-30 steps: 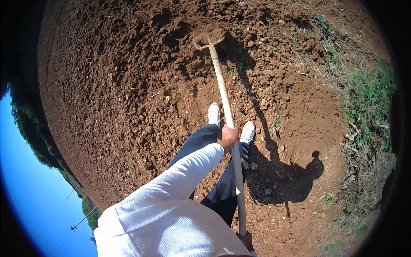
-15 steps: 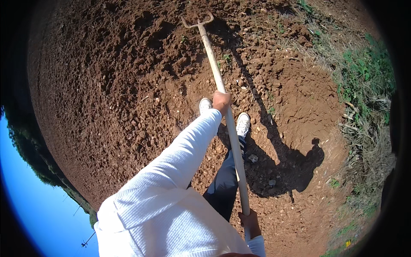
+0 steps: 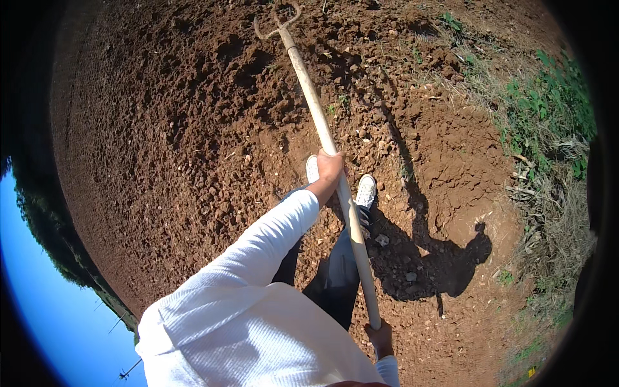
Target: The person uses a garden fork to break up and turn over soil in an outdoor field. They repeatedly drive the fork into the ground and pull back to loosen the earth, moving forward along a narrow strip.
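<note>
A two-pronged hoe [image 3: 309,95] with a long pale wooden handle slants from the top of the view down to the lower middle. Its rusty, curved tines [image 3: 278,24] are at the far end, over broken soil; whether they touch it I cannot tell. About halfway along the handle, my left hand [image 3: 331,168] is wrapped round the wood, its arm in a white ribbed sleeve. Close to the near end of the handle, my right hand [image 3: 380,337] is closed round it, partly in shade. The handle passes between my feet.
My white shoes [image 3: 366,191] stand on reddish-brown, cloddy soil [image 3: 193,187]. Dry grass and green weeds [image 3: 541,109] line the right side. My shadow [image 3: 445,258] falls to the right. Dark hillside vegetation [image 3: 48,232] and blue sky show at far left.
The hoe's head has moved up and a little left, and its tines have turned. My left hand has shifted slightly down in the view, with more wrist showing. Both hands keep their hold.
</note>
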Demonstrator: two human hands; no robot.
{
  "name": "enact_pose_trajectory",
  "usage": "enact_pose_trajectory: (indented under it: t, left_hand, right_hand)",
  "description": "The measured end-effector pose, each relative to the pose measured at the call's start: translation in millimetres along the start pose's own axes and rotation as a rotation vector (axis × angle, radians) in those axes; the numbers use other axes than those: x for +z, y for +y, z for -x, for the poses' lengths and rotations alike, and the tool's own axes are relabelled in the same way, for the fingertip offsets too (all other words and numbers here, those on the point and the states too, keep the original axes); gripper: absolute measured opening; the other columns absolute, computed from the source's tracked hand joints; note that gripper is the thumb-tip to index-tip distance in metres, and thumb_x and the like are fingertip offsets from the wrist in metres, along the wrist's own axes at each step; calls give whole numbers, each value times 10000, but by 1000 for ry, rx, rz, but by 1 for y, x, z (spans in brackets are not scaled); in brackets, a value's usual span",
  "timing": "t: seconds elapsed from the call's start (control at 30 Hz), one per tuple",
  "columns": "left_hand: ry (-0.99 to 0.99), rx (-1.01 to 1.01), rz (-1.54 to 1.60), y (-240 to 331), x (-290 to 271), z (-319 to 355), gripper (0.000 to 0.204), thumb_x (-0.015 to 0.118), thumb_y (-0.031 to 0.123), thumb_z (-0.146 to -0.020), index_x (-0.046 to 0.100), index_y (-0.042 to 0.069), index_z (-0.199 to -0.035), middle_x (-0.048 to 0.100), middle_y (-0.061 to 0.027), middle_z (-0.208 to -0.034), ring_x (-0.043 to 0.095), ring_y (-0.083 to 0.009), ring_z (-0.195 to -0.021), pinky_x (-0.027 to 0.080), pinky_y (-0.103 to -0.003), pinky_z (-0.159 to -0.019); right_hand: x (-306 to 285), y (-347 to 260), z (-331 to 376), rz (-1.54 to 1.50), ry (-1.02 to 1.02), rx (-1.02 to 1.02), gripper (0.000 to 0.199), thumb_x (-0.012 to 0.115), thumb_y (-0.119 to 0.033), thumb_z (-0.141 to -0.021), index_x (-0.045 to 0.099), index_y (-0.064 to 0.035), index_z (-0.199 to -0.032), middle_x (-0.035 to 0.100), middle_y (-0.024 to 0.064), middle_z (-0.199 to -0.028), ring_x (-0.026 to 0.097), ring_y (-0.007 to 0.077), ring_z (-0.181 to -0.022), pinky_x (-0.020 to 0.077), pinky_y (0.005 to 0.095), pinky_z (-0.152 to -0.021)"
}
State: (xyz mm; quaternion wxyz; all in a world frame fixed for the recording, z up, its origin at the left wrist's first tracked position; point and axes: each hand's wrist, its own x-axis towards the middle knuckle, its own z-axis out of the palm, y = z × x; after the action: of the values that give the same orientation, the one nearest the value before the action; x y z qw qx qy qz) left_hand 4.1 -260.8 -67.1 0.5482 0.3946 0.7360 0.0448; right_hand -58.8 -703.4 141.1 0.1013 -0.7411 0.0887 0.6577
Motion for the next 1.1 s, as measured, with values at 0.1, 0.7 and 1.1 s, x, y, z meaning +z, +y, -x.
enact_pose_trajectory:
  t: [0.1,0.7,1.1]
  left_hand:
    - [59,234,3,20,-1,-34,144,578,76,-767,454,12,-800,519,-52,-581,520,-147,-411,434,-288,-351]
    - [-146,-483,48,-92,15,99,278,626,90,-729,462,15,-941,545,-81,-601,527,-178,-432,448,-327,-389]
    - [47,-217,568,45,-121,20,168,581,123,-784,446,27,-814,493,-61,-579,490,-170,-436,430,-319,-389]
  right_hand:
    - [5,-28,-16,-221,-86,-113,184,662,-118,-709,564,21,-779,524,32,-562,472,110,-450,387,287,-416]
    - [-44,41,128,73,-25,181,215,673,-207,-691,566,-22,-719,579,77,-590,577,182,-502,453,328,-465]
    - [-76,-82,19,354,224,-588,255,670,-167,-669,594,27,-816,598,156,-626,597,221,-550,459,359,-536]
